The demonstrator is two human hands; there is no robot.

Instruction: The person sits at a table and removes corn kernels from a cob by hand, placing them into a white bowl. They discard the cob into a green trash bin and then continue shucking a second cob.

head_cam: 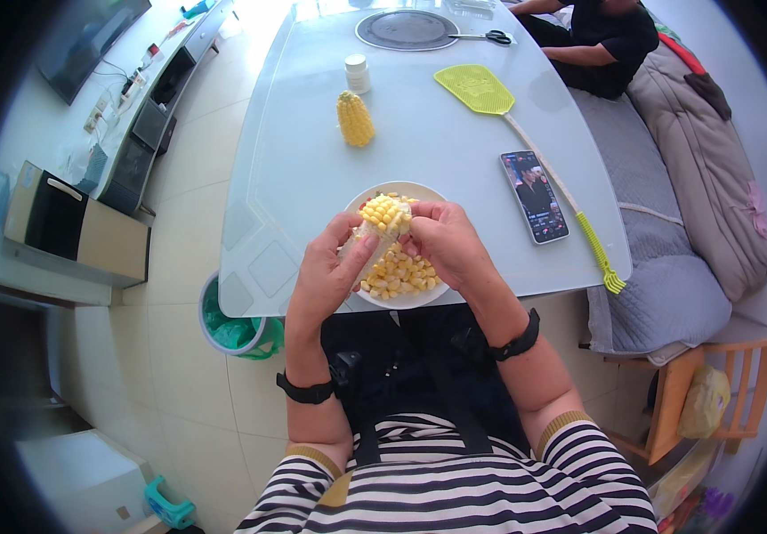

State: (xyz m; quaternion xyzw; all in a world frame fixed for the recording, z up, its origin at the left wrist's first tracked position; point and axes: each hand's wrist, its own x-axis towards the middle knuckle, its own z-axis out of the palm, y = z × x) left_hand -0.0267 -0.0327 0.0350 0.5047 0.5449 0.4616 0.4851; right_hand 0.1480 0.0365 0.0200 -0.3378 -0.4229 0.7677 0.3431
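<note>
A partly stripped corn cob [383,217] is in my left hand [330,263], whose thumb lies along the bare pale part. Yellow kernels still cover the cob's far end. Against the right side of that end, my right hand [447,237] presses with bent fingers and thumb; its fingertips are partly hidden. Both hands are over a white plate [417,302] at the table's near edge. Loose corn kernels [400,274] lie heaped on the plate below the cob. Farther up the table stands another piece of corn [355,120], its kernels on.
Beyond the corn is a white bottle [357,75]. To the right lie a lit smartphone [534,197] and a green fly swatter [477,89]. Scissors [493,37] rest by a round dark mat [407,30]. A lined bin [233,327] stands below left. A person [604,47] sits at far right.
</note>
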